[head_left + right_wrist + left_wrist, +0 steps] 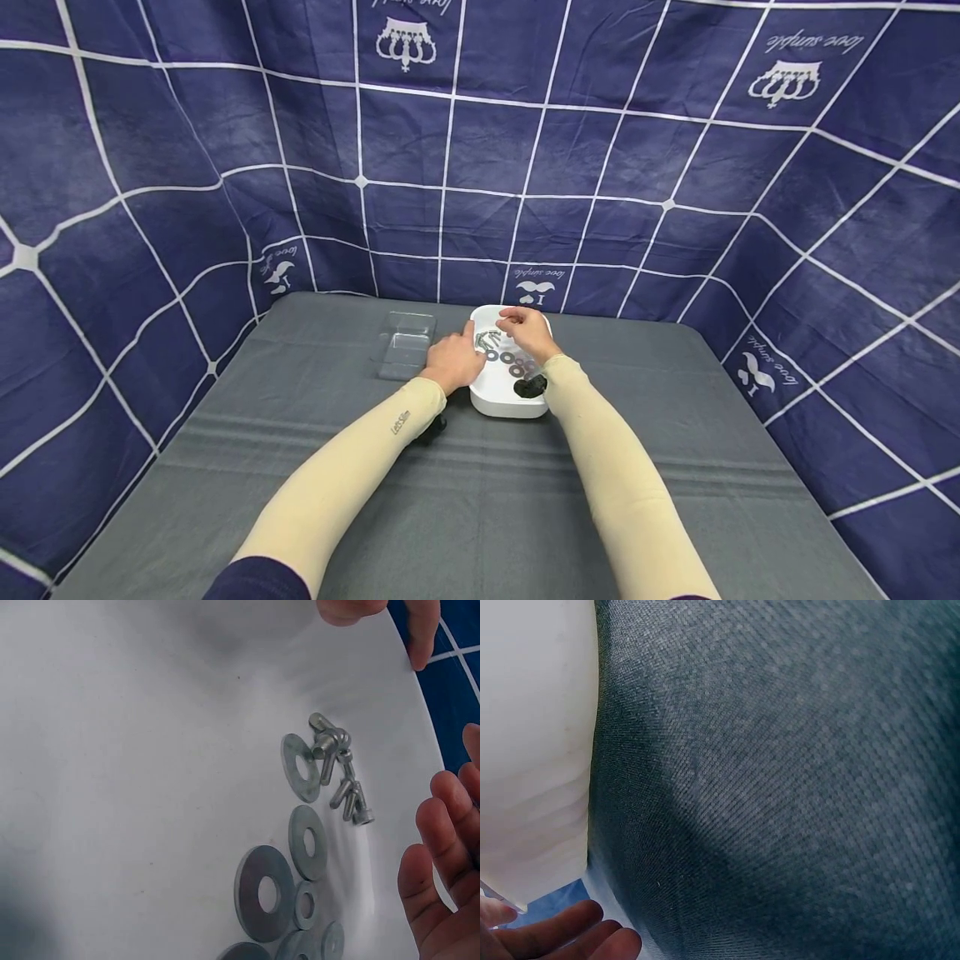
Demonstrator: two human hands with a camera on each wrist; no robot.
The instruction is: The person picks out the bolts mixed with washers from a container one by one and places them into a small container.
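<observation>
A white tray (506, 404) lies on the table, holding several flat metal washers (264, 894) and a small heap of metal screws (341, 769). At the tray's left side my left hand (455, 360) grips the rim, thumb inside and index finger along the edge. Its other fingers (604, 941) curve outside the wall in the left wrist view. Above the screws hovers my right hand (528, 331), bent at the fingers, apart from the washers. Its fingertips (439, 817) sit at the right of the right wrist view. Whether thumb and index finger pinch something is hidden.
Left of the tray stands a clear plastic box (408, 343) with compartments. Grey cloth (480, 500) covers the table. A blue curtain (495, 150) with white lines closes off the back and both sides. A black item (435, 427) shows partly under the left forearm.
</observation>
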